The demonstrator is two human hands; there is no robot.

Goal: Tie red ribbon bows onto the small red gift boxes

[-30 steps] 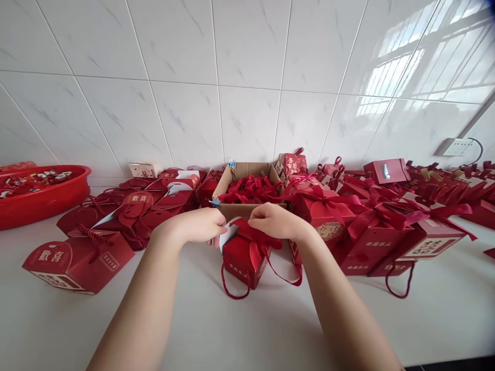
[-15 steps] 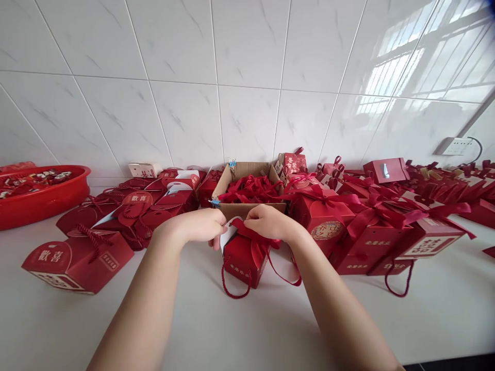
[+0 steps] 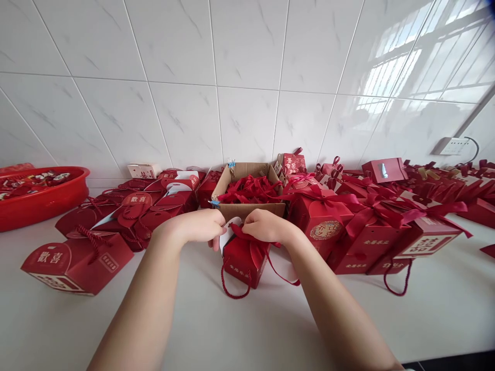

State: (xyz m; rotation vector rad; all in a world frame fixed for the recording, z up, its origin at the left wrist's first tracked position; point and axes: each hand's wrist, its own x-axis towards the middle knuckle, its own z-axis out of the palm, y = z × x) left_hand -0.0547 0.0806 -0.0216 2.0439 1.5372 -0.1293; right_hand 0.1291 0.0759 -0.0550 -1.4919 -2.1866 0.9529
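Observation:
A small red gift box [image 3: 242, 263] with a rope handle [image 3: 235, 295] stands on the white table in front of me. My left hand [image 3: 204, 226] has its fingers closed at the box's raised flap [image 3: 226, 236], whose pale inner side shows. Above the box's top, my right hand [image 3: 266, 225] pinches a red satin ribbon [image 3: 257, 242]. A loop of that ribbon hangs down the right side of the box. The fingertips of both hands are partly hidden.
Behind the box is a cardboard box [image 3: 253, 208] of red ribbons with blue clips on its edge. Red gift boxes [image 3: 79, 263] lie at left, beside a red basin [image 3: 46, 206] of wrapped sweets. Ribbon-tied boxes [image 3: 371, 247] crowd the right. A tiled wall [image 3: 247, 123] rises behind.
My right hand has shifted slightly downward, its fingers curling tighter over the ribbon. My left hand stays at the flap, and the gift box keeps its place.

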